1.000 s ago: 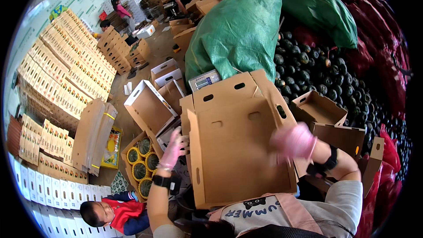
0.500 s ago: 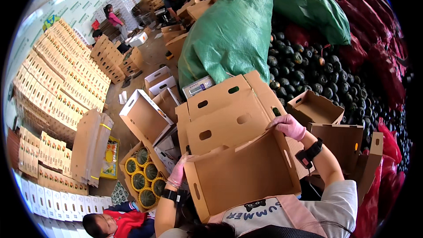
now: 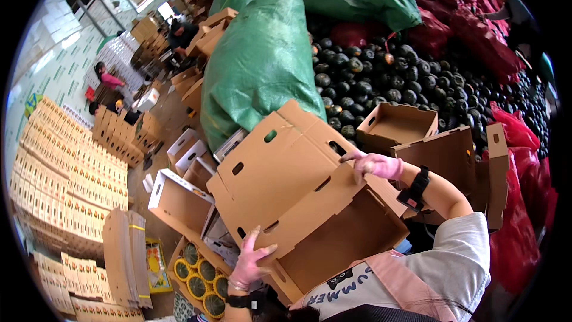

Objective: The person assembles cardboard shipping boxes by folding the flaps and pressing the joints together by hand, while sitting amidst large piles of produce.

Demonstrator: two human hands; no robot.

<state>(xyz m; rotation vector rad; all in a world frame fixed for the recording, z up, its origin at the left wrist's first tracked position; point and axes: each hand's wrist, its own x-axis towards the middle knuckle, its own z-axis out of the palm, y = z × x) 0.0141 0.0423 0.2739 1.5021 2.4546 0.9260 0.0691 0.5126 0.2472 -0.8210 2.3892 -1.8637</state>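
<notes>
A partly folded brown cardboard box (image 3: pixel 342 238) lies tilted in front of me, its inside facing up. A wide flat cardboard panel with hand holes (image 3: pixel 268 173) reaches away beyond its far edge. My left hand (image 3: pixel 250 262), in a pink glove, is at the left end of the box's far flap, fingers spread and touching or close to the cardboard. At the flap's right end, my right hand (image 3: pixel 381 167), also gloved in pink, has its fingers bent over the edge. Each wrist wears a black strap.
A carton of round green squashes in yellow nets (image 3: pixel 196 274) stands left. Open boxes (image 3: pixel 399 122) sit right, before a heap of dark squashes (image 3: pixel 411 77). Big green sacks (image 3: pixel 262 65) rise ahead. Stacked cartons (image 3: pixel 65 179) line the left; people (image 3: pixel 182 36) are farther back.
My view has swung to the right. The far flap now leans over the box, and my left hand has moved from the box's side to the flap's end, its fingers spreading.
</notes>
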